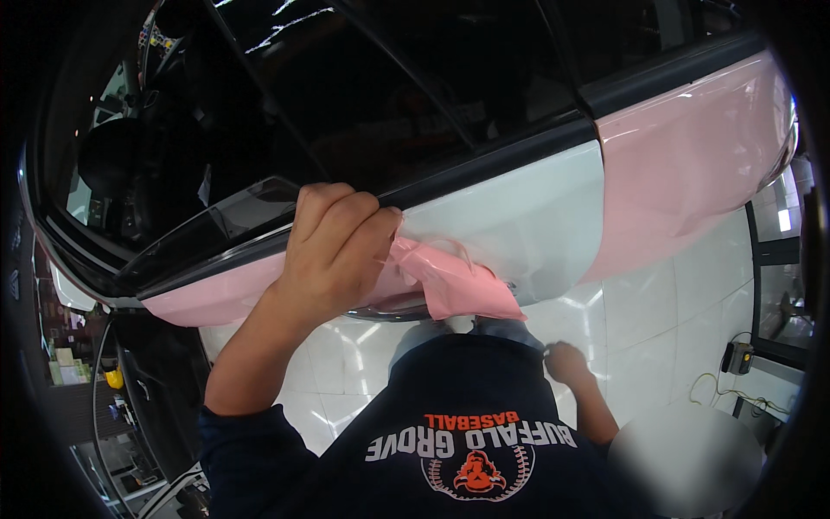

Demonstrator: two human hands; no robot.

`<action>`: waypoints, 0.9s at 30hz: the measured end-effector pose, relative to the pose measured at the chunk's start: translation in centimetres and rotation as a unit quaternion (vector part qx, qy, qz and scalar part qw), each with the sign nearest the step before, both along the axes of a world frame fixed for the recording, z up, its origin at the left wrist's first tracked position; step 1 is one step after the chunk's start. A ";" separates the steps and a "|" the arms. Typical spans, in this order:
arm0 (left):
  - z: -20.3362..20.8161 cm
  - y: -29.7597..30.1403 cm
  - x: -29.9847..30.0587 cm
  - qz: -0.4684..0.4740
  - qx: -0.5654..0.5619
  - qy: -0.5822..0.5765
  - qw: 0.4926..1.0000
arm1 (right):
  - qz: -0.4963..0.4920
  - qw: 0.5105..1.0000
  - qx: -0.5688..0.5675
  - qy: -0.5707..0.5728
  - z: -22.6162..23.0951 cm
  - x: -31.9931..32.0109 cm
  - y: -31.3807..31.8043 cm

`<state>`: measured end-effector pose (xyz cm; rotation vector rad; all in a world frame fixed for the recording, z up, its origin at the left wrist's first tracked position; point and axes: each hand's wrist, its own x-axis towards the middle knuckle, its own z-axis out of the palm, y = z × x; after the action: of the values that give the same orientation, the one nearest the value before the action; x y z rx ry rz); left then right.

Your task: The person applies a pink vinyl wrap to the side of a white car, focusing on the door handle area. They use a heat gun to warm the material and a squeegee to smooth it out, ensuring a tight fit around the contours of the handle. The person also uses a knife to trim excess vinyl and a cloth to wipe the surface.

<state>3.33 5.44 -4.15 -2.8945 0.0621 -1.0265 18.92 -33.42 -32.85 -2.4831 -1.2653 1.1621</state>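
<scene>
My left hand [337, 251] is closed in a pinch on the upper edge of a sheet of pink film [467, 285], just below the car's window trim. The film hangs bunched and folded, its loose end pointing to the right. Beside it the car door panel [553, 208] shows bare and pale white-green. Left of my hand the door [216, 290] is pink. My right hand [566, 363] hangs low at my side, away from the car, with its fingers curled in. A tiny pale spot shows at its fingers, too small to name.
The rear body panel [692, 164] to the right is glossy pink. Black trim [501, 160] runs under the dark windows. At the left stands an open black door [160, 389]. White floor tiles [648, 320] lie below. A blurred grey round shape [687, 458] covers the lower right.
</scene>
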 end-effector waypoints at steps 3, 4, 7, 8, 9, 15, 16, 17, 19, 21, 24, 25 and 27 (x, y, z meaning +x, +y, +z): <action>0.1 -0.1 0.3 -0.006 -0.007 -0.010 1.000 | -0.144 0.945 0.295 -0.009 13.2 0.0 6.3; 0.1 0.0 0.3 -0.010 -0.006 -0.011 1.000 | -0.110 0.903 0.412 -0.053 16.8 -0.3 8.1; 0.1 0.3 -0.1 -0.011 -0.006 -0.012 1.000 | 0.005 0.805 0.568 -0.168 25.0 -2.6 15.8; 0.2 0.4 0.1 -0.016 -0.009 -0.010 1.000 | 0.011 0.807 0.562 -0.181 25.7 -3.4 17.9; 0.3 0.3 0.1 -0.020 -0.011 -0.008 1.000 | 0.017 0.808 0.558 -0.191 26.3 -4.1 20.1; 0.3 0.5 0.4 -0.045 -0.043 -0.024 0.998 | -0.025 0.849 0.499 -0.171 25.1 -6.1 23.2; 0.3 0.6 0.3 -0.046 -0.045 -0.021 0.998 | -0.030 0.845 0.507 -0.167 25.1 -6.1 22.9; 0.4 0.6 0.2 -0.046 -0.048 -0.019 0.998 | -0.017 0.848 0.503 -0.168 25.2 -6.4 22.7; 0.4 0.6 0.2 -0.050 -0.053 -0.015 0.997 | 0.005 0.851 0.497 -0.167 25.2 -6.8 22.3; 0.3 0.6 0.2 -0.056 -0.062 -0.011 0.996 | 0.007 0.837 0.518 -0.175 24.9 -7.2 22.2; 0.3 0.6 0.1 -0.054 -0.054 -0.024 0.997 | 0.009 0.824 0.541 -0.166 24.3 -8.1 21.9; 0.1 0.6 0.1 -0.052 -0.053 -0.023 0.997 | 0.010 0.822 0.546 -0.161 24.2 -8.4 21.8; 0.0 0.8 0.0 -0.044 -0.048 -0.023 0.998 | 0.017 0.822 0.545 -0.165 24.0 -8.9 21.9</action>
<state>3.35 6.21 -4.17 -2.9765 0.1437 -1.1422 10.01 -11.51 -8.86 -1.7486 -1.4445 -0.1173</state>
